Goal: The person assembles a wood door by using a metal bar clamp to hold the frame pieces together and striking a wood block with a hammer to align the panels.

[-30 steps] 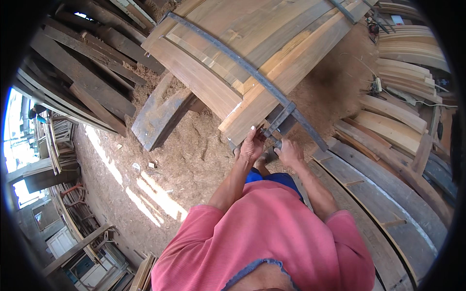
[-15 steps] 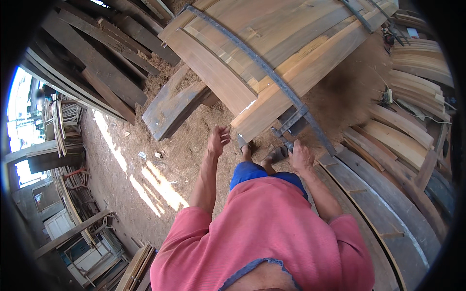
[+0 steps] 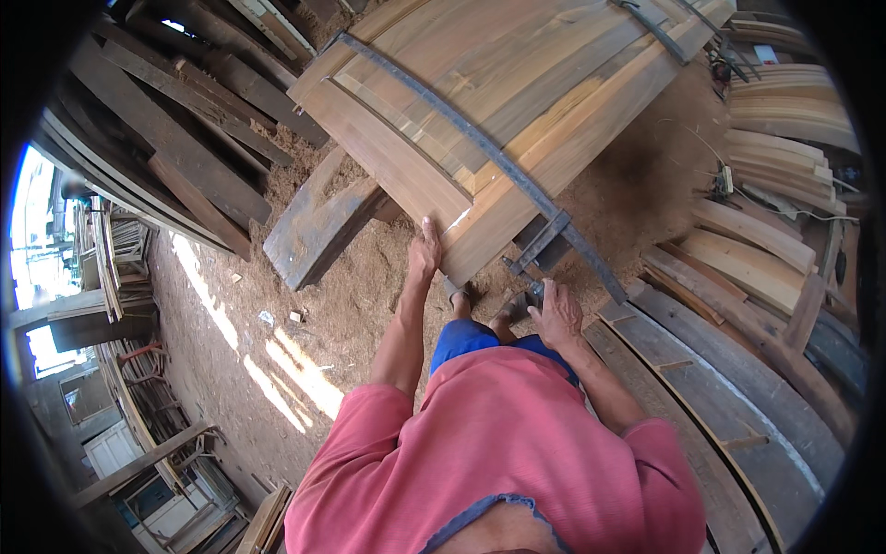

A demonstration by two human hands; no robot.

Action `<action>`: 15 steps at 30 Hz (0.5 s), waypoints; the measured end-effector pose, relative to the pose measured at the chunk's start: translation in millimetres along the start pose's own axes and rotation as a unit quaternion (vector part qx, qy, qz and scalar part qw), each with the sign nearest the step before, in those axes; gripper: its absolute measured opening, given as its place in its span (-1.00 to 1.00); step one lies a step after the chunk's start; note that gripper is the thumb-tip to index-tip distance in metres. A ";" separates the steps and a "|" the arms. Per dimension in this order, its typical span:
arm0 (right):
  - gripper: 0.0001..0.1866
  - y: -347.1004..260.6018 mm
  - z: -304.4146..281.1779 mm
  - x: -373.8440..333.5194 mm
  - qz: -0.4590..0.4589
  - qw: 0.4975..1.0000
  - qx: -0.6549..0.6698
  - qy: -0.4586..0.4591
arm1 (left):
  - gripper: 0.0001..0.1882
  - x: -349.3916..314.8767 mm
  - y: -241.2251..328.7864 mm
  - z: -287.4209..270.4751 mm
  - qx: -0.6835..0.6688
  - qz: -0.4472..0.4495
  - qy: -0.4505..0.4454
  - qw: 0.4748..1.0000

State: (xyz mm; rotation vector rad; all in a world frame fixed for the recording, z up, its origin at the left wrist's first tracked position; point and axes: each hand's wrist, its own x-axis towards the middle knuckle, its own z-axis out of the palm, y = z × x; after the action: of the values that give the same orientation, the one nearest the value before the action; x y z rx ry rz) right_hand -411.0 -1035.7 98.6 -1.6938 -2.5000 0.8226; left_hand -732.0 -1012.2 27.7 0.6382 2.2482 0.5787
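A wooden door panel (image 3: 517, 102) lies raised above the floor ahead of me, with a long metal bar clamp (image 3: 443, 109) across it. My left hand (image 3: 425, 249) is at the panel's near left end, its fingers stretched up against the edge. The clamp's screw end (image 3: 535, 242) sticks out past the panel's near right side. My right hand (image 3: 557, 316) is at the clamp's dark handle (image 3: 535, 292), with fingers and thumb loosely about it; the fingers partly hide the grip. White residue (image 3: 458, 220) shows at a joint near the panel's corner.
A thick timber block (image 3: 318, 222) sits left of the panel on the sawdust-covered floor (image 3: 212, 342). Dark planks (image 3: 166, 120) are piled at the far left. Stacked boards (image 3: 766, 268) line the right, and a second clamp (image 3: 655, 32) crosses the panel's far end.
My left hand has moved up and forward to the panel's edge. My right hand has shifted slightly down and left, its fingers straighter at the handle. The view has shifted slightly.
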 end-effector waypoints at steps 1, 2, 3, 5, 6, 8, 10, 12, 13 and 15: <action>-0.37 3.4 8.0 2.6 0.032 0.999 0.000 -0.027 | 0.02 -3.5 0.4 -1.3 -0.006 0.004 -0.009 1.000; -0.38 5.7 14.0 9.5 0.062 0.997 0.001 -0.056 | 0.00 -4.4 -1.4 -2.1 -0.006 0.013 -0.009 1.000; -0.39 8.5 18.3 14.6 0.090 0.992 0.001 -0.084 | -0.03 -4.7 -2.5 -2.6 -0.007 0.022 -0.010 1.000; -0.56 17.0 22.7 21.3 0.061 0.995 0.041 -0.068 | -0.09 -7.8 0.4 -2.8 -0.038 0.043 -0.015 0.998; -0.59 26.4 27.4 24.3 0.046 0.994 0.056 -0.081 | -0.14 -10.8 1.3 -2.6 -0.069 0.053 -0.019 0.996; -0.62 40.5 23.4 36.9 0.065 0.966 0.151 -0.197 | -0.22 -12.6 -5.9 0.6 -0.112 0.066 -0.018 0.991; -0.63 49.6 5.6 57.8 0.128 0.865 0.306 -0.378 | -0.29 -5.4 -9.0 6.2 -0.137 0.084 -0.010 0.987; -0.62 54.6 1.2 56.7 0.136 0.861 0.327 -0.365 | -0.30 -2.8 0.2 11.0 -0.097 0.063 -0.009 0.993; -0.61 58.8 2.1 52.9 0.145 0.862 0.332 -0.354 | -0.31 -2.7 1.3 15.9 -0.083 0.055 -0.014 0.995; -0.57 52.6 37.0 41.1 -0.024 0.981 0.162 -0.103 | -0.29 12.7 -25.9 11.9 -0.162 0.083 -0.011 0.983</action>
State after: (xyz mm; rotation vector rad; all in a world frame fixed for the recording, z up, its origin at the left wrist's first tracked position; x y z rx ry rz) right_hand -393.5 -1000.8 33.0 -1.5034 -2.3454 1.3759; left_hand -738.2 -1022.3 -1.3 0.6629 2.0301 0.9907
